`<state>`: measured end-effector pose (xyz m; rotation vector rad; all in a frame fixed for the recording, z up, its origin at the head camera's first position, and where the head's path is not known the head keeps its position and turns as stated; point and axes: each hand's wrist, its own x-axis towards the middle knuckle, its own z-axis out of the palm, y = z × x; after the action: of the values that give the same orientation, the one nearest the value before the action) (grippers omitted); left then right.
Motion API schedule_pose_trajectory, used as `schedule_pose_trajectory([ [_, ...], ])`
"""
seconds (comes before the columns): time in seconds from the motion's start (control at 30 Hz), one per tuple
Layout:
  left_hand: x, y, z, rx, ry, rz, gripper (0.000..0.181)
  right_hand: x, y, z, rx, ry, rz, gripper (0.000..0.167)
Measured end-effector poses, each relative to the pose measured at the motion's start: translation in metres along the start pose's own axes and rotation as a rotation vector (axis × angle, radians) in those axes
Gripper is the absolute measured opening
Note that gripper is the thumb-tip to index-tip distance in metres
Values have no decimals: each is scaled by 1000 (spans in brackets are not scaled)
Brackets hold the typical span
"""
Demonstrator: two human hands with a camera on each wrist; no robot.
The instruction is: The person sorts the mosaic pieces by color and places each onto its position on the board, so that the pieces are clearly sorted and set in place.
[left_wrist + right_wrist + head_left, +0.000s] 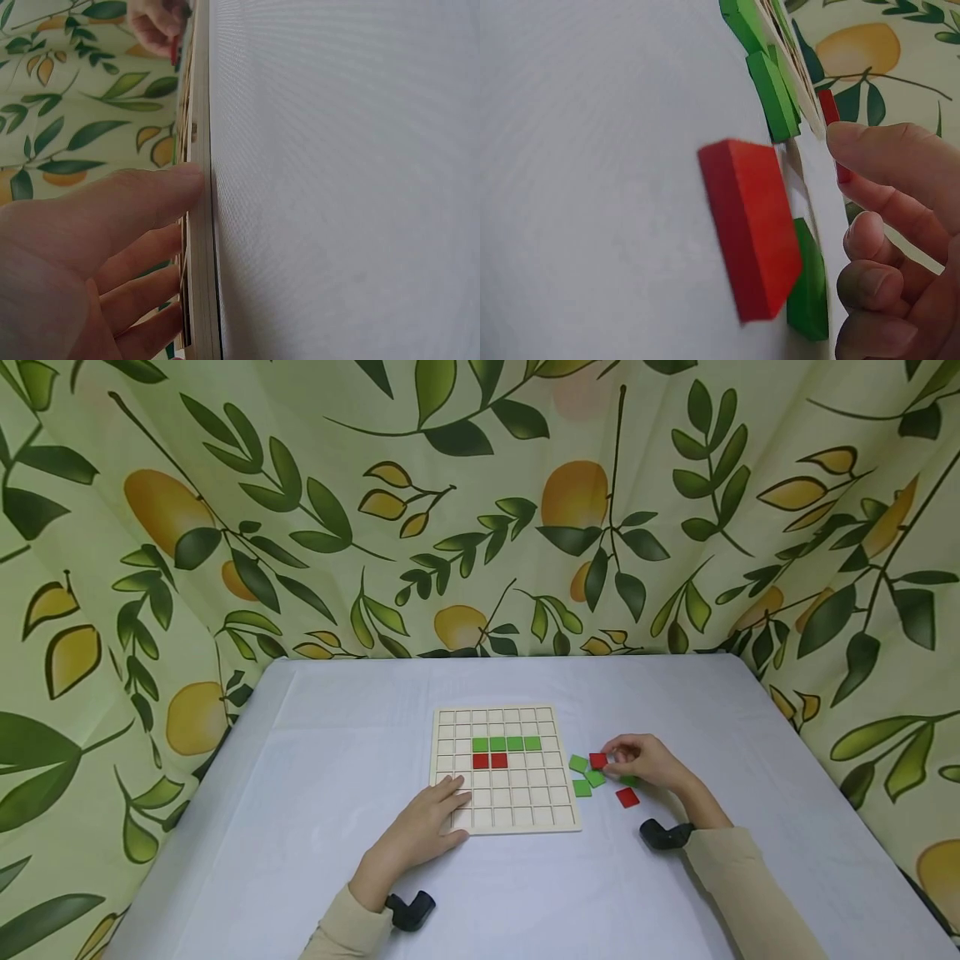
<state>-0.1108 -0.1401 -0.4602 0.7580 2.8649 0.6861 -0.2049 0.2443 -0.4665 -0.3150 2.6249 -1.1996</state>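
Note:
A pale wooden grid board [517, 806] lies on the table, bearing a row of green square tiles [515, 743] and, below it, two red tiles [490, 761]. My left hand [423, 818] rests on the board's lower left corner with fingers spread; in the left wrist view its thumb [142, 196] touches the board's edge. Right of the board, my right hand [647, 762] pinches a red tile [597, 761] between thumb and finger, also seen in the right wrist view as a thin red tile [829, 107]. Beneath and around that hand lie loose green tiles [582, 788] and a red tile [627, 797].
A white cloth [337, 735] covers the table. Behind and at both sides hangs a curtain [480, 527] printed with leaves and fruit. Each wrist wears a black device, one on the left [411, 912] and one on the right [666, 834].

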Motion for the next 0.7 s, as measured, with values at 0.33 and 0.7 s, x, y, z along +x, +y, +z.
schedule_pose_trajectory([
  [0.33, 0, -1, 1, 12, 21, 8, 53, 3, -7, 6, -8, 10, -53, 29],
  [0.7, -2, 1, 0, 13, 9, -1, 54, 4, -20, 16, 59, -5, -89, 31],
])
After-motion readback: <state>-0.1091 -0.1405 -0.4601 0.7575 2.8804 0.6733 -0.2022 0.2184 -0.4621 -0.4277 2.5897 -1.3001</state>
